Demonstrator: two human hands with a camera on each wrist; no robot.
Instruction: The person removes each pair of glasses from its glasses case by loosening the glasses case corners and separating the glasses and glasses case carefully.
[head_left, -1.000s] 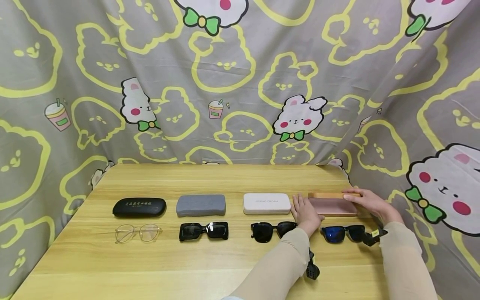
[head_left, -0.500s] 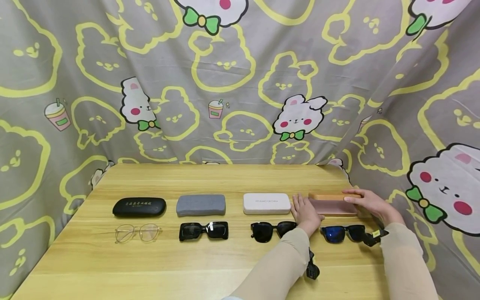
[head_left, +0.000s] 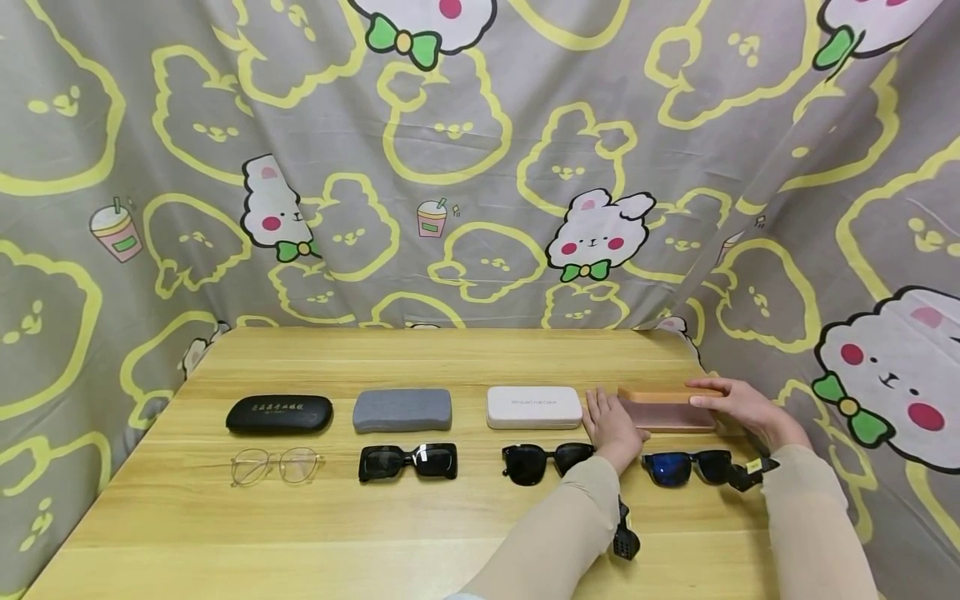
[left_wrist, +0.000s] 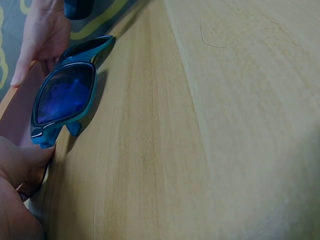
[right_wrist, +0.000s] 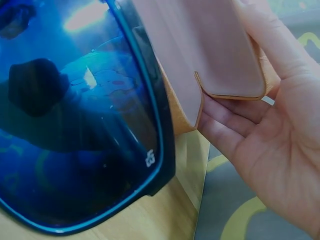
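A folding glasses case (head_left: 667, 414), orange-tan outside and pink-lined, lies partly open at the right end of the table. My left hand (head_left: 615, 429) holds its left end, the thumb lying over the front edge and the fingers along the end. At the other end, my right hand (head_left: 746, 410) grips the case's lid edge. The right wrist view shows the right-hand fingers (right_wrist: 227, 120) curled at the end of the pink lining (right_wrist: 220, 45). Blue-lensed sunglasses (head_left: 686, 468) lie just in front of the case, close under both wrists.
White (head_left: 534, 407), grey-blue (head_left: 402, 410) and black glasses cases (head_left: 279, 414) stand in a row to the left. Before them lie dark sunglasses (head_left: 525, 465), thick-framed black sunglasses (head_left: 408, 462) and thin-rimmed eyeglasses (head_left: 275, 467). A patterned curtain (head_left: 480, 192) surrounds the wooden table (head_left: 315, 542).
The lid's tan edge and the right hand have shifted very slightly over the last second. The left hand keeps its place, and the glasses lie as before.
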